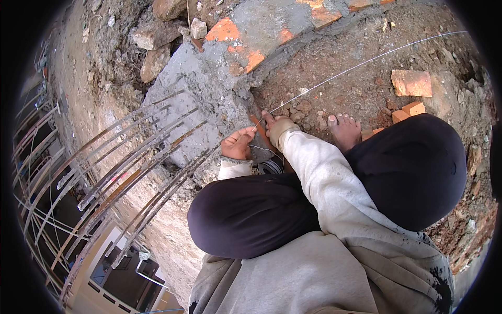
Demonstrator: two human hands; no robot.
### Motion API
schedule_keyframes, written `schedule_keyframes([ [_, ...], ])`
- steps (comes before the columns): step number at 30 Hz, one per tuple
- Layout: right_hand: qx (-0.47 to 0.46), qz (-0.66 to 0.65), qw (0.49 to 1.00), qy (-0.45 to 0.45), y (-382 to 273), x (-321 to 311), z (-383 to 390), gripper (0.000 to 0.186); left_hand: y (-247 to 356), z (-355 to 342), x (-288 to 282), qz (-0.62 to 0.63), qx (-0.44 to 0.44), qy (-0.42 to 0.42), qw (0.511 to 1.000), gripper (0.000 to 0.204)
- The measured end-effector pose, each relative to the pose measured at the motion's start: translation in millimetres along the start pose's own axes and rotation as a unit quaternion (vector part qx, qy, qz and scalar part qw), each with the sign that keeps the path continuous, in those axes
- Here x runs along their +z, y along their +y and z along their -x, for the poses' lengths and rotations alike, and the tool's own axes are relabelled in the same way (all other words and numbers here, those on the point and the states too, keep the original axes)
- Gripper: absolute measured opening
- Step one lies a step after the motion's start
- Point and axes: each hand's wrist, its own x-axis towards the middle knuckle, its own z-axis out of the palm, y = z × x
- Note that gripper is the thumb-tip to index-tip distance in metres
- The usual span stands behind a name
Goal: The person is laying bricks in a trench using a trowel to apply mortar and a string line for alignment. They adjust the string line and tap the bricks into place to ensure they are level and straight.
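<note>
A thin white string [351, 74] runs taut from the far right down to my hands. My left hand [238, 144] is closed, pinching the string's near end between thumb and fingertips beside a strip of grey mortar. Just to its right, my right hand [278, 128] has its fingers bent at the string, pointing away from me; its fingertips are partly hidden. Below both hands lies a narrow reddish-brown piece [257, 118], perhaps a brick's edge. Slack string loops down to a dark round spool [269, 167] near my left knee.
Bent, rusty steel bars [141, 141] stick out at left over a drop. Grey mortar [191, 70] with embedded bricks curves away ahead. Rough stones [157, 35] lie at far left. Broken bricks [411, 83] rest on soil by my bare foot [345, 132].
</note>
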Motion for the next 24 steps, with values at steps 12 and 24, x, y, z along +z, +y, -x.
schedule_keyframes([
  [12, 0.035, -0.033, 0.999, -0.016, -13, -6, 12, 0.058, -7, -1, -6, -0.006, -0.007, 0.011, 1.000, 0.018],
  [24, 0.041, -0.039, 0.998, 0.001, -19, -7, 23, 0.057, -10, -2, -8, -0.052, -0.006, 0.026, 0.998, 0.017],
])
